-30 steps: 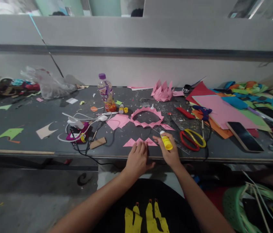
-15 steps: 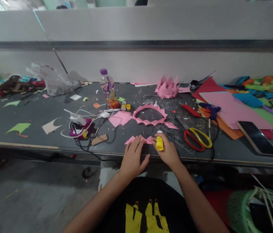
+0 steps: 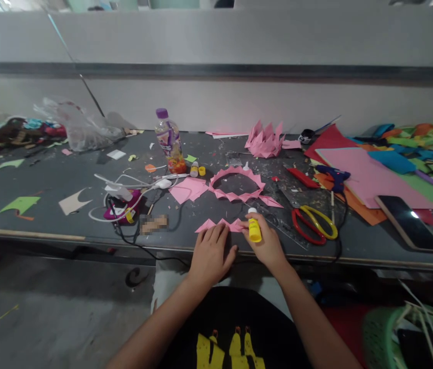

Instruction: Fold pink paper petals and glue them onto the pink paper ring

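Near the table's front edge lies a short zigzag strip of folded pink paper [image 3: 205,224]. My left hand [image 3: 211,251] rests flat on it, fingers stretched out and pressing it to the table, thumb apart. A yellow glue stick with a white end [image 3: 254,230] is gripped in my right hand [image 3: 269,250], whose fingertips touch the strip's right end. Just behind sits a pink paper ring with pointed edges [image 3: 236,195]. Loose pink paper pieces [image 3: 187,189] lie left of the ring. Farther back stands a layered pink paper flower [image 3: 265,141].
Scissors with red and yellow handles [image 3: 318,224], a blue glue gun [image 3: 333,175], coloured paper sheets [image 3: 377,171] and a phone [image 3: 408,221] lie to the right. A bottle [image 3: 170,141], white cables and a purple block [image 3: 126,205] stand left.
Both hands stay on the pink strip, nearly still. The whole view has shifted slightly. The glue stick remains in my right hand.
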The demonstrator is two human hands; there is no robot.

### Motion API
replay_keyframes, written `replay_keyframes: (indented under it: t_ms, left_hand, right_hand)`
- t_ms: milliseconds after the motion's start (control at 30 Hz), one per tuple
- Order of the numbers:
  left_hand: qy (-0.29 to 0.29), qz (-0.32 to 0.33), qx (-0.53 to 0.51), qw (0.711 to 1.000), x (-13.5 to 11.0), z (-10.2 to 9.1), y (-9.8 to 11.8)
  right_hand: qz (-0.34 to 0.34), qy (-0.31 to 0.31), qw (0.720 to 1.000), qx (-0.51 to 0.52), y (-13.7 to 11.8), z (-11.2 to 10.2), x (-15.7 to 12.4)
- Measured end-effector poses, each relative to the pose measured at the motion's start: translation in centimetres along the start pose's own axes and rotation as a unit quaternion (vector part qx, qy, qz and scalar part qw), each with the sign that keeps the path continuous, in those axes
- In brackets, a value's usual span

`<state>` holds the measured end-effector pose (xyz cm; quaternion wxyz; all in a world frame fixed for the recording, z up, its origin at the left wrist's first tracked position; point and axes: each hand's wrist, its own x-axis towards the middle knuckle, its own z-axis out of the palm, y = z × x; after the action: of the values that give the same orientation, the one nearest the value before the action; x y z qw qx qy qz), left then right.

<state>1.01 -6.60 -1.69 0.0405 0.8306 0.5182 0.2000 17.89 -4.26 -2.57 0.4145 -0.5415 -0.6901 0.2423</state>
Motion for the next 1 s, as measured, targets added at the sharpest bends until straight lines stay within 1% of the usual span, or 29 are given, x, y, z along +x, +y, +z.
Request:
replay_keyframes:
  t_ms: [233,333,467,500,567,667,700,767,867,933,1000]
  left_hand:
    - [0.030,-0.009,-0.042,0.999,0.2,0.1,-0.2]
    - [0.042,-0.012,-0.064,0.997,0.1,0.1,-0.3]
    - [0.045,0.007,-0.068,0.997,-0.1,0.1,-0.5]
    - [0.047,0.014,-0.067,0.997,-0.2,0.1,-0.6]
    - [0.061,0.023,-0.065,0.996,-0.3,0.2,-0.7]
    - [0.082,0.028,-0.062,0.994,-0.4,0.3,-0.8]
    - [0.082,0.031,-0.059,0.994,-0.4,0.4,-0.8]
    - [0.077,0.036,-0.056,0.995,-0.5,0.4,-0.8]
    - [0.079,0.043,-0.058,0.994,-0.7,0.5,-0.9]
    - [0.084,0.047,-0.062,0.993,-0.8,0.6,-1.0]
    - [0.089,0.048,-0.063,0.993,-0.9,0.8,-1.0]
  right_hand:
    - [0.001,0.007,1.000,-0.004,-0.1,0.0,-0.1]
    - [-0.030,0.018,0.999,-0.003,0.1,0.1,-0.5]
    - [-0.084,-0.014,0.996,-0.002,0.3,0.0,-1.5]
    - [-0.085,-0.019,0.996,0.007,0.2,0.0,-1.7]
    - [-0.070,-0.005,0.997,0.033,-0.2,-0.3,-1.5]
    - [-0.041,0.039,0.997,0.043,-1.0,-1.1,-0.1]
    - [-0.038,0.043,0.998,0.036,-1.3,-1.3,0.5]
    - [-0.047,0.031,0.998,0.022,-1.9,-1.6,1.9]
    - [-0.068,-0.025,0.997,-0.007,-2.2,-1.4,3.5]
    - [-0.072,-0.060,0.995,-0.034,-1.9,-0.8,4.0]
    - [-0.072,-0.083,0.993,-0.053,-1.4,-0.3,4.1]
